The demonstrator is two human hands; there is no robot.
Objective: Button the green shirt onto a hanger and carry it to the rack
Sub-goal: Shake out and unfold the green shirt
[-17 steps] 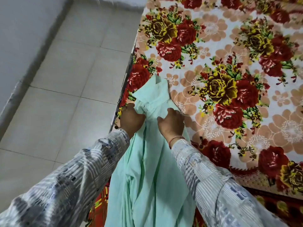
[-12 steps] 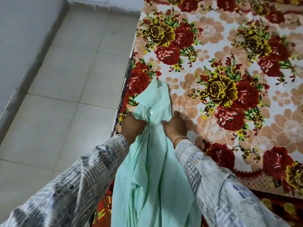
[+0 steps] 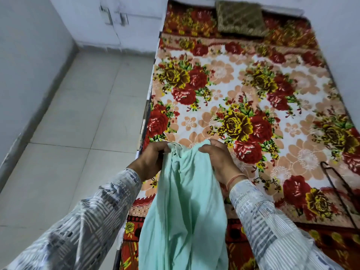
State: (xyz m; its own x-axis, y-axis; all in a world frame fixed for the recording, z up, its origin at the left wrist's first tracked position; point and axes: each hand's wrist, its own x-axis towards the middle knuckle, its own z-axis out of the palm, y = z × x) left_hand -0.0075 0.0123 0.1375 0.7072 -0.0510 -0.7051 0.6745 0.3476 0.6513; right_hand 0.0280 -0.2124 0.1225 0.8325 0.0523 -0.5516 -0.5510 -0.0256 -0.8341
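Observation:
The pale green shirt (image 3: 185, 207) hangs down in front of me, lifted above the near left corner of the bed. My left hand (image 3: 152, 160) grips its bunched top edge on the left. My right hand (image 3: 218, 160) grips the top edge on the right, a thread band on the wrist. The two hands are close together with a fold of cloth between them. A dark wire hanger (image 3: 339, 190) lies on the bedspread at the right, apart from both hands. No rack shows in the view.
The bed (image 3: 253, 84) carries a red and yellow floral blanket, with a brown cushion (image 3: 240, 18) at its head. Grey tiled floor (image 3: 78, 133) runs along the bed's left side. A white cabinet with handles (image 3: 115, 18) stands against the far wall.
Both hands have raised the shirt's top off the bed, so it now hangs free. My head has tilted up, bringing the far end of the bed and the hanger into view.

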